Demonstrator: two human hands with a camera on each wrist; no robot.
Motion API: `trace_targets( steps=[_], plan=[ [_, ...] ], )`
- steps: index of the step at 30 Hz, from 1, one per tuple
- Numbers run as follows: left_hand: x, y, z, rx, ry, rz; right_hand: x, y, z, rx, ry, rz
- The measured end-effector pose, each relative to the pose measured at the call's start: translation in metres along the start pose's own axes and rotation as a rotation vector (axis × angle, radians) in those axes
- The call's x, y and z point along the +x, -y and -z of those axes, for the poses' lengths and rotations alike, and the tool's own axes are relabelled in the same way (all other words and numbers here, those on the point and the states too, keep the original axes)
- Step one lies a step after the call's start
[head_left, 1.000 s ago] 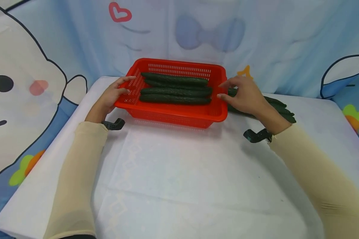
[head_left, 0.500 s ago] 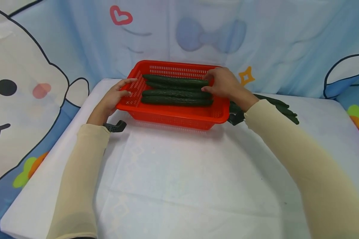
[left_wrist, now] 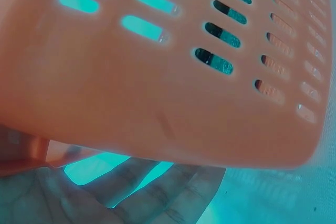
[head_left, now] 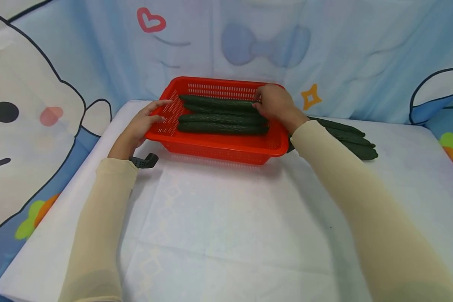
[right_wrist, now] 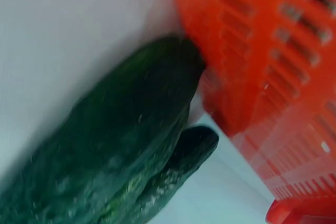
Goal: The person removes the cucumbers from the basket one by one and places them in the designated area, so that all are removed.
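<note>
A red plastic basket (head_left: pixel 215 146) with slotted walls stands at the back of the table, several dark green cucumbers (head_left: pixel 222 128) lying side by side in it. At its left end, my left hand (head_left: pixel 136 123) grips the rim, fingers and thumb over the edge; the left wrist view shows those fingers (left_wrist: pixel 163 195) by the basket wall (left_wrist: pixel 131 87). My right hand (head_left: pixel 275 102) reaches over the right rim and pinches the right end of the rearmost cucumber (head_left: pixel 219 102). Its fingertips are partly hidden behind the hand.
More cucumbers (head_left: pixel 349 136) lie in a pile on the white tablecloth (head_left: pixel 226 218), right of the basket and partly behind the right forearm. In the right wrist view, these cucumbers (right_wrist: pixel 110 135) lie close against the basket wall. A printed curtain (head_left: pixel 196 37) hangs behind the table.
My right hand has moved left from the basket's right rim to the cucumbers' right ends, and its fingers have closed on the rearmost one. The left hand stays at the left rim.
</note>
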State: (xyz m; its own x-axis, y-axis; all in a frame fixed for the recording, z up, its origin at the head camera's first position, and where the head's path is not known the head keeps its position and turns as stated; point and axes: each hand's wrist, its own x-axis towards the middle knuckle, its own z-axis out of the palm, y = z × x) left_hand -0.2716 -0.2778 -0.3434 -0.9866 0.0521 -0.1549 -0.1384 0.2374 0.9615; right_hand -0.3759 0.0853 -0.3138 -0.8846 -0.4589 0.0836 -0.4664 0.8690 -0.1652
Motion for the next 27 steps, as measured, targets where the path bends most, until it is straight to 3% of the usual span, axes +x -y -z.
trace_targets(
  steps=[5,13,27],
  plan=[
    [-0.0025,-0.0025,0.0035,0.008,-0.006,-0.007,0.0044,0.0059,0.0012,-0.057,0.028,0.0],
    [-0.0027,-0.0022,0.0062,-0.009,0.013,-0.018,0.0066,0.0074,0.0008,-0.148,0.158,0.062],
    [-0.0029,-0.0022,0.0066,-0.013,0.004,0.003,0.0044,0.0101,0.0,-0.216,0.229,0.092]
  ],
)
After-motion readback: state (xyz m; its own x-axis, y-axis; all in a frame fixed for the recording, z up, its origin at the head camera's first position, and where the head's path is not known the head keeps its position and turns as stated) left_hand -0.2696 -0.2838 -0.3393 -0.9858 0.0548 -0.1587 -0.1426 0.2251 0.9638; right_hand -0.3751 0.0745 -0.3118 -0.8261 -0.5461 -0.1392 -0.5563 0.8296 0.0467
